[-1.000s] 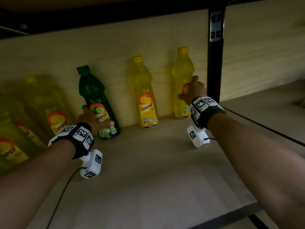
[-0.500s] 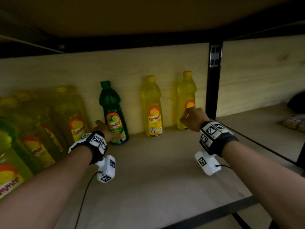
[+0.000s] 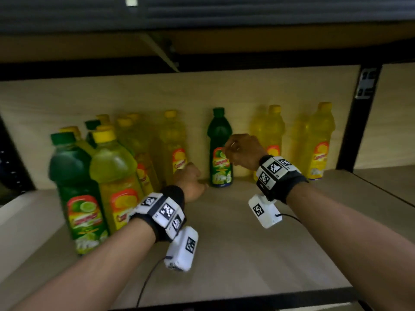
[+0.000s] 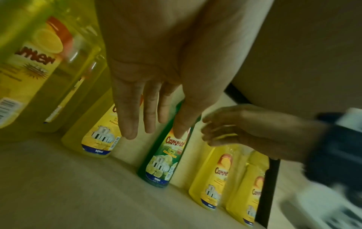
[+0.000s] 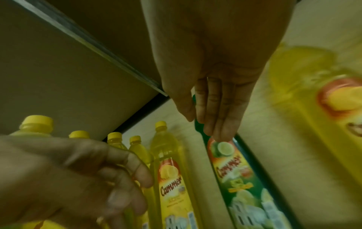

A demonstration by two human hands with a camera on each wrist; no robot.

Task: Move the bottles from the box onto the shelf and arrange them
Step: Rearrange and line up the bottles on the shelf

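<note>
A green lime bottle (image 3: pixel 219 131) stands upright at the back of the wooden shelf (image 3: pixel 224 254), with two yellow bottles (image 3: pixel 269 133) (image 3: pixel 321 140) to its right. My right hand (image 3: pixel 238 151) hovers in front of its label with nothing in it; the right wrist view shows the fingers (image 5: pixel 215 124) straight, tips at the top of the green bottle's (image 5: pixel 240 178) label. Whether they touch it is unclear. My left hand (image 3: pixel 190 182) is low, just left of the bottle's base, holding nothing. In the left wrist view its fingers (image 4: pixel 127 120) are straight before the green bottle (image 4: pixel 162 162).
Several yellow and green bottles crowd the shelf's left side, a green one (image 3: pixel 74 187) and a yellow one (image 3: pixel 114 176) nearest the front. A black upright post (image 3: pixel 350 135) bounds the bay on the right. The upper shelf board (image 3: pixel 202 48) hangs low overhead.
My left hand has let go of the green bottle and drawn back to its left. My right hand left the rightmost yellow bottle and moved left, in front of the green one. The view pulled back.
</note>
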